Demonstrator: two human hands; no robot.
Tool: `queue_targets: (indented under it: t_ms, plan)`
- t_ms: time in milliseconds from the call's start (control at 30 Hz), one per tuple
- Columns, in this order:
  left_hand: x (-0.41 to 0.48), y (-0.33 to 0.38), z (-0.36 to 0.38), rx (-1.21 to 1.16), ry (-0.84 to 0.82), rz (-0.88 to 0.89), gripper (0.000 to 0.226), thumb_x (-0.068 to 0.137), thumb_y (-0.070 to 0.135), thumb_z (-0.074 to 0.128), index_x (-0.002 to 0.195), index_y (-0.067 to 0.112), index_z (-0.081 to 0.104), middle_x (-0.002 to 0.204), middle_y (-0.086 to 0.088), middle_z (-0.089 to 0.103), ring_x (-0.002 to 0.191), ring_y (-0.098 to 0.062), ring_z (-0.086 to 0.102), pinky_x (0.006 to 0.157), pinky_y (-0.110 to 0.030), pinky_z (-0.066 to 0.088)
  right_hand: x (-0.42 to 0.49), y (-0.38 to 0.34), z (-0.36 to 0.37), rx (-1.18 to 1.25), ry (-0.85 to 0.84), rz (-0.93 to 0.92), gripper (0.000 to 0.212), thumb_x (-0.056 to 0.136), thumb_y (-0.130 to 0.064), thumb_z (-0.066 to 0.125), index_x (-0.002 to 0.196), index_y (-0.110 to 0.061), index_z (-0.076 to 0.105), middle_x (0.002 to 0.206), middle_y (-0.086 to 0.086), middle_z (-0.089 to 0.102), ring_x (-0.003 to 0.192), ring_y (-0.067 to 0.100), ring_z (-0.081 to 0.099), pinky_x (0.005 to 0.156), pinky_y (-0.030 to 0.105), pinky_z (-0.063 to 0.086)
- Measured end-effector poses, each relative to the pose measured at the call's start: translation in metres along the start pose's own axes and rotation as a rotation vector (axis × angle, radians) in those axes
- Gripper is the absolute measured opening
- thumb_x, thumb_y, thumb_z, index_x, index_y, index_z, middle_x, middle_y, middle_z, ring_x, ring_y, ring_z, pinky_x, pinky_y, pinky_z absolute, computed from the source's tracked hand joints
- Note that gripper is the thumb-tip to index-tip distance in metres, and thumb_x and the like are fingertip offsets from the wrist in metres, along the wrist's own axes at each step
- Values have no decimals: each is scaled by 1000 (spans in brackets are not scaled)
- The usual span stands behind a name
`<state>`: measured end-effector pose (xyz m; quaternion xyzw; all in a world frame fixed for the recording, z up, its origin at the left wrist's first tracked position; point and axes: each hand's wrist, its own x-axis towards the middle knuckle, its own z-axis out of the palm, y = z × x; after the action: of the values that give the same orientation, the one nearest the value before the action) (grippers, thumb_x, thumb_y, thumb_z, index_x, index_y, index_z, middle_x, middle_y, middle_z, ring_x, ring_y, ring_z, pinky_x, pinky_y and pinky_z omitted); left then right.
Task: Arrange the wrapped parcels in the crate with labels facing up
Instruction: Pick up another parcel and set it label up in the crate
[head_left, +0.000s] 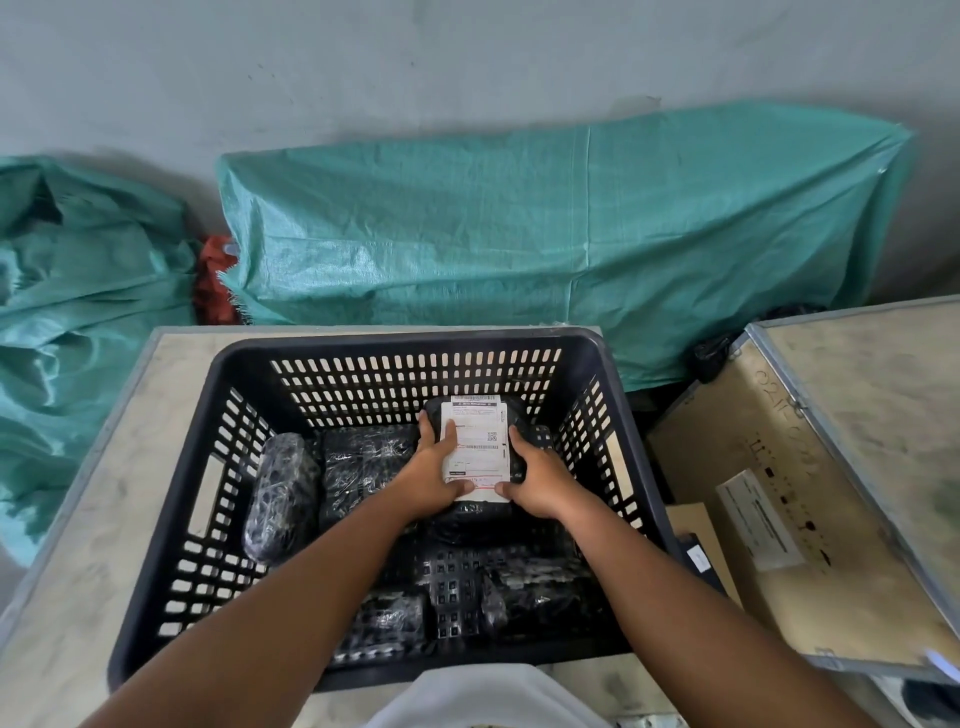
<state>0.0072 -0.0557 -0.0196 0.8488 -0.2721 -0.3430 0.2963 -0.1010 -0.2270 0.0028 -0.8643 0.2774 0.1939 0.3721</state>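
Note:
A black slotted plastic crate (244, 358) stands on a wooden box in front of me. Inside it lie several parcels wrapped in black film. One parcel (511, 415) at the back right of the crate shows a white shipping label (480, 441) facing up. My left hand (434, 478) holds its left edge and my right hand (535, 480) holds its right edge, thumbs on the label's lower corners. A rounded parcel (280, 493) lies along the left wall, a flat parcel (363, 467) sits beside it, and more parcels (540, 592) fill the near side, with no labels showing.
The wooden box top (104, 519) under the crate extends to the left. A second wooden case (857, 441) with a paper sticker stands at the right. Green woven sacks (519, 234) lean against the grey wall behind. A small cardboard box (696, 545) sits between crate and case.

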Motion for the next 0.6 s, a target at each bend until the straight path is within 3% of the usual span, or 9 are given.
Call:
queue_targets:
  t_ms: [133,267,367,433,500,600]
  plan:
    - [-7,13,-4,2,35,-32,108,85,18,82,164,20,9,164,-13,-34,156,-39,7,121,-39,29,-8,-5,-6,-16,3,-16,103,88,-29,80,164,-27,11,162,12,38,146,30,40,118,34,35]
    - [-24,27,-14,-20,153,0,96,88,32,80,163,27,20,170,-11,-16,157,-34,9,120,-40,29,-28,-13,-24,33,56,-41,102,90,-25,79,165,-25,11,160,11,43,142,28,46,116,34,38]
    - [-43,42,-25,-50,194,83,91,88,40,77,162,35,23,172,-6,-7,157,-27,12,122,-43,30,-57,-13,-48,96,113,-115,104,90,-32,78,164,-33,6,164,7,37,148,28,39,119,39,35]
    - [-60,48,-28,-70,178,164,86,88,44,76,159,39,28,172,1,5,156,-19,15,123,-44,29,-83,-8,-60,144,134,-165,106,89,-36,79,162,-45,3,162,-6,35,146,25,42,116,42,39]
    - [-78,51,-25,-62,109,211,81,86,47,77,156,38,36,169,9,21,153,-12,24,123,-42,29,-110,2,-64,177,108,-188,102,86,-34,82,160,-51,13,151,-18,40,135,17,51,106,35,47]
    - [-98,52,-11,20,-77,241,74,83,45,81,149,28,52,158,11,44,145,-7,40,121,-29,32,-136,18,-62,32,-26,-143,75,79,-29,89,144,-40,55,142,-12,58,124,11,59,94,29,53]
